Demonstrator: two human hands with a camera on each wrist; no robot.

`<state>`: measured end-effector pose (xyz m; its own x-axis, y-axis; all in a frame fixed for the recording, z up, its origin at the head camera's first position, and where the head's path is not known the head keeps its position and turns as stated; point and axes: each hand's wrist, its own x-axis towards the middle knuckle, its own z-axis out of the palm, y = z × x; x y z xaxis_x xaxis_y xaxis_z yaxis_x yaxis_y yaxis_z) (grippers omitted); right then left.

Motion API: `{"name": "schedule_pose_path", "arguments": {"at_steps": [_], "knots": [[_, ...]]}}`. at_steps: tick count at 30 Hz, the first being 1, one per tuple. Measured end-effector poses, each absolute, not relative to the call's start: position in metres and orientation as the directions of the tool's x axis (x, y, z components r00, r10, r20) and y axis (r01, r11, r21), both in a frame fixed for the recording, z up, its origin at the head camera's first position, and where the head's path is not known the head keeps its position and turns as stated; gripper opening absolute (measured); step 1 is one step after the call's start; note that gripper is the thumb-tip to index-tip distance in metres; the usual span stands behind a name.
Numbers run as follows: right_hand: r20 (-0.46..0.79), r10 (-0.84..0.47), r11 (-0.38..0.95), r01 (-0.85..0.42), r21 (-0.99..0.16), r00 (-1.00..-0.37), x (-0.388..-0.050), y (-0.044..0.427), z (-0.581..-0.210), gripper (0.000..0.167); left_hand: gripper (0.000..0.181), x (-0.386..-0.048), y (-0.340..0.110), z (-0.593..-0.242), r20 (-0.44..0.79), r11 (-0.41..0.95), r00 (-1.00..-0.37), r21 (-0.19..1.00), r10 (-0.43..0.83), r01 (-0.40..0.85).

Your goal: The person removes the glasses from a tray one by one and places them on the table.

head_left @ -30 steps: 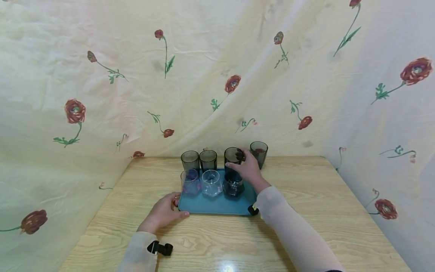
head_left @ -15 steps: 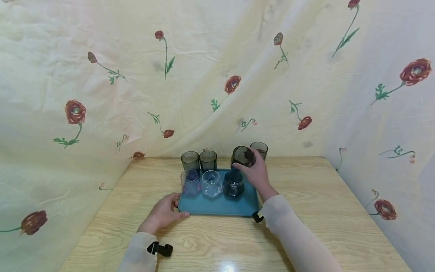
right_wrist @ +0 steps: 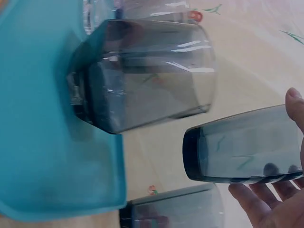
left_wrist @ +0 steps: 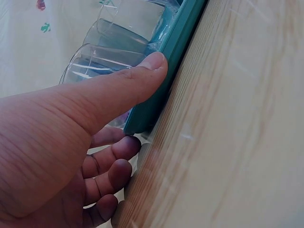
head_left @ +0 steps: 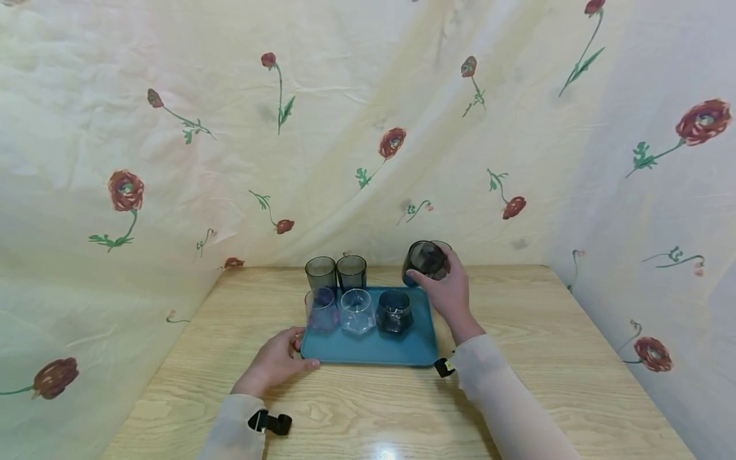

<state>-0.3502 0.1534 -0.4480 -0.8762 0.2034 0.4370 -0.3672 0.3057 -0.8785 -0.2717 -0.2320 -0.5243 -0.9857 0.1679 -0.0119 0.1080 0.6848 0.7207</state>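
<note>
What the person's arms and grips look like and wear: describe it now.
A long, plain, whitish fabric left sleeve has a black buckle-like strap near its cuff. The matching whitish fabric right sleeve has a small black fitting with a yellowish mark near its cuff. The five-fingered left grip and right grip are ungloved.

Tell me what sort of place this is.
Probably a staged indoor work corner: a wood-grain table, a flower-patterned sheet hung behind it, and a blue tray with glasses on it.
</note>
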Motion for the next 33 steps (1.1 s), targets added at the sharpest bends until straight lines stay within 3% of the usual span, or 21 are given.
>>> {"name": "schedule_pose_path", "arguments": {"at_steps": [20, 26, 33], "knots": [[0.455, 0.523, 0.11, -0.472, -0.875, -0.721, -0.348, 0.203, -0.413, 0.075, 0.091, -0.271, -0.232, -0.524, -0.009, 0.703, -0.988, 0.704, 0.157, 0.105], [0.406, 0.591, 0.116, -0.425, -0.898, -0.697, -0.353, 0.215, -0.417, 0.073, 0.09, -0.272, -0.231, -0.524, -0.003, 0.702, -0.987, 0.704, 0.159, 0.111], [0.306, 0.637, 0.084, -0.332, -0.94, -0.707, -0.362, 0.224, -0.437, 0.083, 0.091, -0.273, -0.232, -0.526, -0.005, 0.701, -0.987, 0.704, 0.159, 0.11]]}}
